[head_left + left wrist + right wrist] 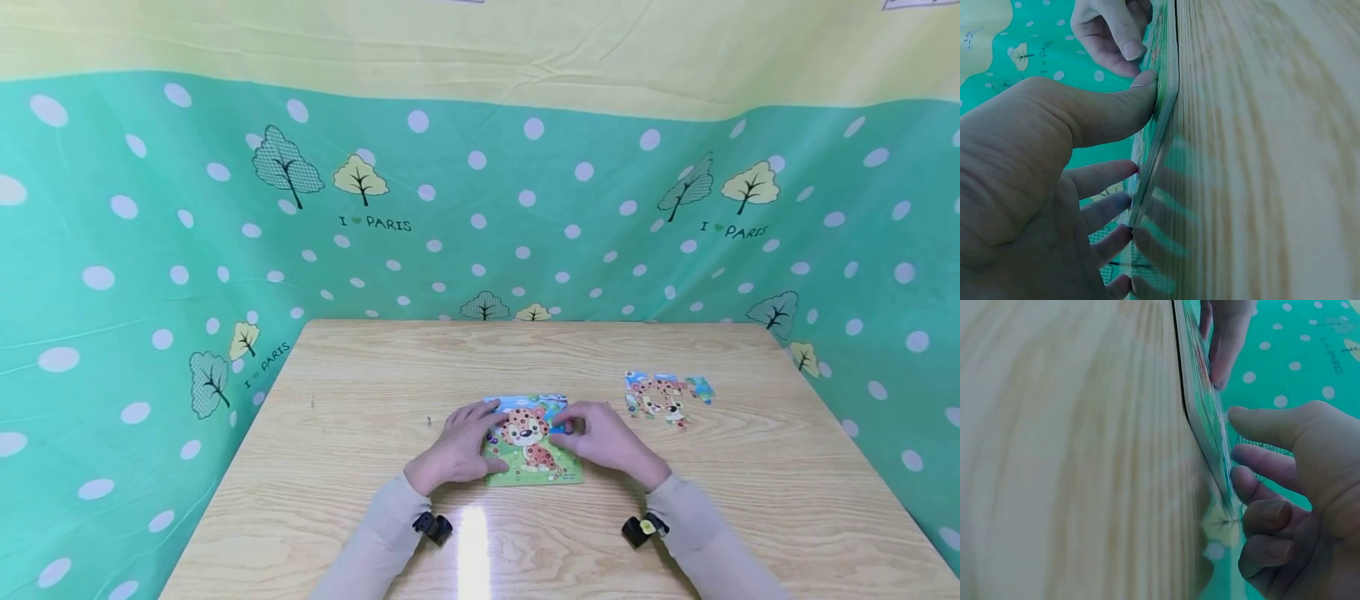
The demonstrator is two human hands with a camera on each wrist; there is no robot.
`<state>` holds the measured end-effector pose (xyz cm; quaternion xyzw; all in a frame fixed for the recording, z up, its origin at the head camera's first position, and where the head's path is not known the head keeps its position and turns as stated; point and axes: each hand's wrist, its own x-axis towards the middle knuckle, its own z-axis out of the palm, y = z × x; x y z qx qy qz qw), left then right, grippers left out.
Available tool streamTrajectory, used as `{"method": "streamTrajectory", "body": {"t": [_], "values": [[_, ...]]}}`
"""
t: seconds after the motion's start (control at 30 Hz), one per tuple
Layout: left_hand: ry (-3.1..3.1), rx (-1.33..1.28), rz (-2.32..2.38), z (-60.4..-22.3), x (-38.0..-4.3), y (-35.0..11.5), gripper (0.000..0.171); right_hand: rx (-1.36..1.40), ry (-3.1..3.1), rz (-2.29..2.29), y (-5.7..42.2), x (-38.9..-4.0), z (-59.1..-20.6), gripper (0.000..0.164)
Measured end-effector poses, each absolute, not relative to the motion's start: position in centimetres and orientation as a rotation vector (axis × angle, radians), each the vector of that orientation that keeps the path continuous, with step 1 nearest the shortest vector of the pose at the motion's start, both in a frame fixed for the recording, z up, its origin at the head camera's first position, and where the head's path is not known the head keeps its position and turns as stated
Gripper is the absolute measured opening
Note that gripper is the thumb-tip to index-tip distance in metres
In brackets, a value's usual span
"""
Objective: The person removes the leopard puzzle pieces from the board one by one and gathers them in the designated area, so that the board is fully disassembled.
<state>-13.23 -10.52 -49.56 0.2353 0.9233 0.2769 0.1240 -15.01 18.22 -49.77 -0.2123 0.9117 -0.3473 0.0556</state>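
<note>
A leopard picture puzzle board (537, 457) lies flat on the table before me. My left hand (463, 442) rests along its left side, fingers spread over the upper edge and thumb (1142, 81) pressing near the lower left. Over the right part of the board, my right hand (603, 433) pinches a small blue puzzle piece (557, 430) between thumb and index finger, close to the leopard's head. The other fingers (1266, 515) of that hand are curled. In the right wrist view the piece is hidden by the fingertips.
Several loose puzzle pieces (654, 405) lie in a group to the right of the board, with a blue-green piece (701, 389) at its edge. The wooden table (360, 375) meets a green dotted curtain (450, 217) at the back and sides.
</note>
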Motion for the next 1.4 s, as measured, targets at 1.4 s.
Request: {"method": "streamTrajectory", "body": {"t": [1.4], "values": [[2.694, 0.675, 0.798, -49.8, -13.4, -10.3, 0.084, -0.510, 2.502, -1.333, 17.3, -16.3, -50.1, 0.012]]}}
